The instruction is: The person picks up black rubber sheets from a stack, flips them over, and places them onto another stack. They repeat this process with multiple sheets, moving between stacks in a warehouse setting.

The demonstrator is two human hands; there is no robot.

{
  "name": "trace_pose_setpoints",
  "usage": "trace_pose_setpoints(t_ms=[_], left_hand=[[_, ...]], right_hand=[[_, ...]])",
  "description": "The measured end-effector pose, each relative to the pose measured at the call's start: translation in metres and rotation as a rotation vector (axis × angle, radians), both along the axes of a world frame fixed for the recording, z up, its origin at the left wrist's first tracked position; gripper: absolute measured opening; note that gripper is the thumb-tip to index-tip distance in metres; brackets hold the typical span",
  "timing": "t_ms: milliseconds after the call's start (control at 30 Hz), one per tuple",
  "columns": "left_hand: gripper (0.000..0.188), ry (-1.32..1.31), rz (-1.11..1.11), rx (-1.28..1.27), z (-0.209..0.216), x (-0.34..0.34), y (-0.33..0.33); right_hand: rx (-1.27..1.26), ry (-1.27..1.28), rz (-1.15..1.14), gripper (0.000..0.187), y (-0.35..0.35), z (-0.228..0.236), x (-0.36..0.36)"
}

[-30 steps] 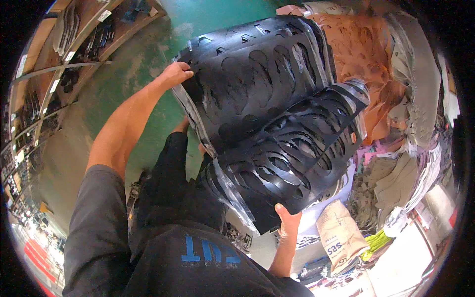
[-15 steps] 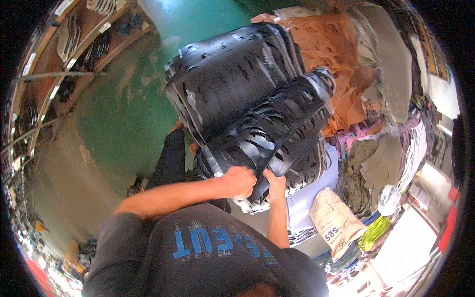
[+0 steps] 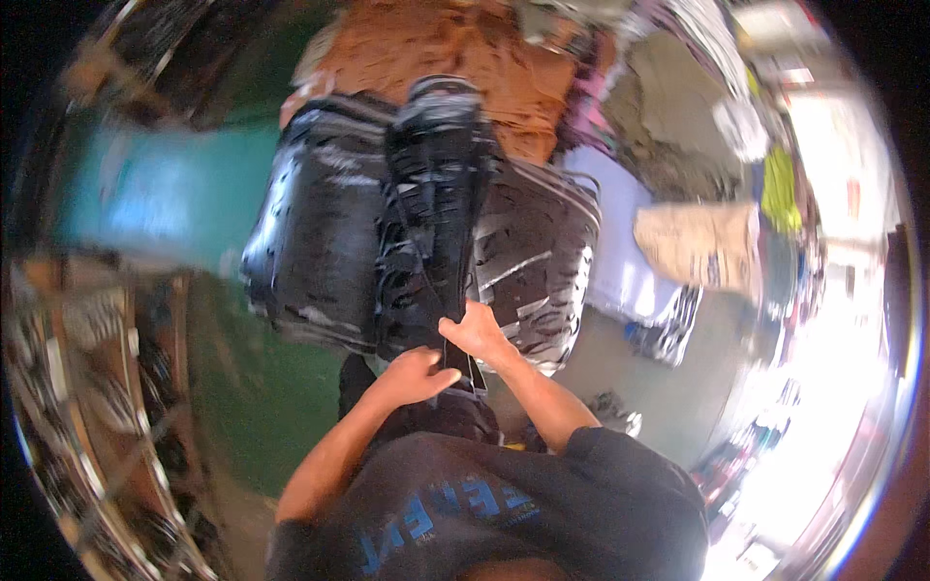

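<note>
Green floor (image 3: 232, 387) under everything, blurry shelving (image 3: 107, 339) off to the left, and a heap of orange sheets (image 3: 407, 44) up at the far side. Right in front of the person sits a stack of black cut-out sheets (image 3: 329, 213), and lying on top, roughly down the middle, is a black roll (image 3: 431, 184).

So the layout: the roll is dead ahead of the hands, long axis running away from the body, near end right by the fingers and far end up against the orange stuff. Right hand (image 3: 475, 334) is the nearer one, reaching a bit further up, on the roll's right edge. Left hand (image 3: 412, 378) is lower, closer to the belly, fingers curled and thumb poking out to the right.

Can't tell if either one is really gripping anything, tbh. Looks like a thin pale strand (image 3: 472, 372) near them, maybe string, but it's too fine to call. Fingertips are smeared by motion blur, and the roll hides the middle of the stack.
</note>
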State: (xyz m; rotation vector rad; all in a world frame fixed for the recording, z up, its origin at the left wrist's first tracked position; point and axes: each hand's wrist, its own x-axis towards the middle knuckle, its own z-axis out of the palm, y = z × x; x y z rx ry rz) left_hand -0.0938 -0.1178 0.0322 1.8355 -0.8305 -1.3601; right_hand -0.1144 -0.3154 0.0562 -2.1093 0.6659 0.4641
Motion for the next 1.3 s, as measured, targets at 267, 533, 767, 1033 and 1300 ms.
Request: trace_pose_setpoints(t_ms=[267, 533, 767, 1033, 1300], left_hand=[[0.104, 0.44, 0.793, -0.003, 0.002, 0.116, 0.007], [0.05, -0.048, 0.626, 0.308, -0.069, 0.139, -0.019], [0.044, 0.202, 1.128, 0.227, -0.099, 0.128, 0.027], [0.033, 0.308, 1.291, 0.097, -0.101, 0.093, -0.015], [0.023, 0.307, 1.153, 0.219, -0.046, 0.098, -0.065]], right_hand=[[-0.002, -0.051, 0.208, 0.026, 0.083, 0.006, 0.029], [0.1, -0.437, 0.157, 0.061, 0.083, -0.013, -0.013], [-0.362, -0.129, -0.777, 0.05, -0.251, -0.12, -0.203], [0.049, -0.024, -0.906, 0.099, -0.356, -0.268, -0.288], [0.719, -0.236, -0.863, 0.066, -0.36, -0.126, -0.268]])
